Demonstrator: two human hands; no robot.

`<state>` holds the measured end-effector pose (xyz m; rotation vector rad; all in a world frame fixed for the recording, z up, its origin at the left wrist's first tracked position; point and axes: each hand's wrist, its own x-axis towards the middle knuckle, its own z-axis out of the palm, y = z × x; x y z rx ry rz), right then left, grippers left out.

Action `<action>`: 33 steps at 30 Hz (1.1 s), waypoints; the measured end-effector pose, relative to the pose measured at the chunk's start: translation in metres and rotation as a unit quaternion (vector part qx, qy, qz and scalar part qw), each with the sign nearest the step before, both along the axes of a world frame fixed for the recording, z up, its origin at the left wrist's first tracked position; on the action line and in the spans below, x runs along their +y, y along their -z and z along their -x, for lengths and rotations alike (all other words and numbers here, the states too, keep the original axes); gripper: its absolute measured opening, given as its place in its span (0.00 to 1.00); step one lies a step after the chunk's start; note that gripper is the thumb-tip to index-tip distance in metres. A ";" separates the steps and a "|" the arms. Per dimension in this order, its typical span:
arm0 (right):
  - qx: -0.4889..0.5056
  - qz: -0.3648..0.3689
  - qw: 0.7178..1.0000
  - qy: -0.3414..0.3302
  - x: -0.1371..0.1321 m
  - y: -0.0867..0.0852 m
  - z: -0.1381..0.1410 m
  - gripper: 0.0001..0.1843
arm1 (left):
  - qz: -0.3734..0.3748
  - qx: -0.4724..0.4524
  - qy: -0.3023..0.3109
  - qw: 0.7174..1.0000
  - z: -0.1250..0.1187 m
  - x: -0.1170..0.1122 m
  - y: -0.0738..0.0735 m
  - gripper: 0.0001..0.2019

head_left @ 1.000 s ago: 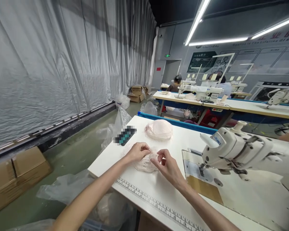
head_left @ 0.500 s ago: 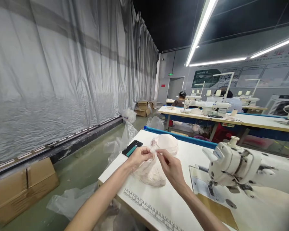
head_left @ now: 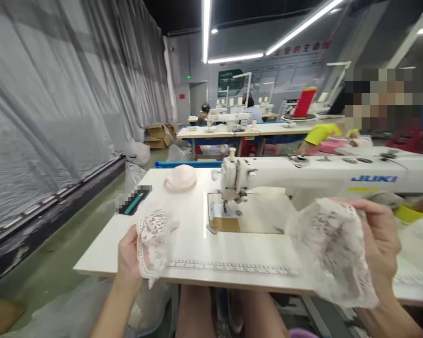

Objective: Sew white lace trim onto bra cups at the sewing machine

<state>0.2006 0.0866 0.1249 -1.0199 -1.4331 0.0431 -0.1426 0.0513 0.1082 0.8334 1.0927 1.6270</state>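
My left hand (head_left: 129, 256) grips a piece of white lace (head_left: 151, 239) at the near left edge of the white table (head_left: 190, 239). My right hand (head_left: 382, 234) holds a second, larger lace piece (head_left: 329, 251) up at the right, in front of the white sewing machine (head_left: 303, 176). The two lace pieces are apart, one in each hand, both blurred by motion. The machine's needle head (head_left: 231, 180) stands between them, farther back.
A stack of pale bra cups (head_left: 180, 177) and a phone (head_left: 134, 201) lie at the table's far left. A printed ruler (head_left: 229, 267) runs along the near edge. A person in a yellow sleeve (head_left: 317, 134) sits close behind at right. Other people work at far tables (head_left: 239, 131). Plastic curtain (head_left: 56, 103) hangs left.
The view has swung right and down. My hands have separated: the left carried one lace piece toward the table's near left, the right lifted another to the right.
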 end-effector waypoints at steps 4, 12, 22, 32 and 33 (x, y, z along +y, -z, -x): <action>-0.132 -0.012 0.985 -0.115 0.027 0.002 0.005 0.07 | -0.085 0.282 0.109 0.949 -0.029 0.017 -0.013 0.11; -0.395 0.127 0.909 -0.041 0.054 0.088 -0.090 0.16 | -0.119 0.707 0.274 0.640 -0.070 0.039 0.052 0.18; -0.442 0.088 0.893 -0.025 0.044 0.098 -0.085 0.17 | -0.183 0.735 0.288 0.587 -0.077 0.051 0.059 0.31; -0.527 0.198 0.783 -0.265 0.050 0.101 0.004 0.32 | -0.176 0.716 0.360 0.572 -0.075 0.065 0.063 0.24; -0.526 0.211 0.780 -0.265 0.048 0.100 -0.002 0.33 | -0.186 0.716 0.363 0.567 -0.073 0.065 0.063 0.24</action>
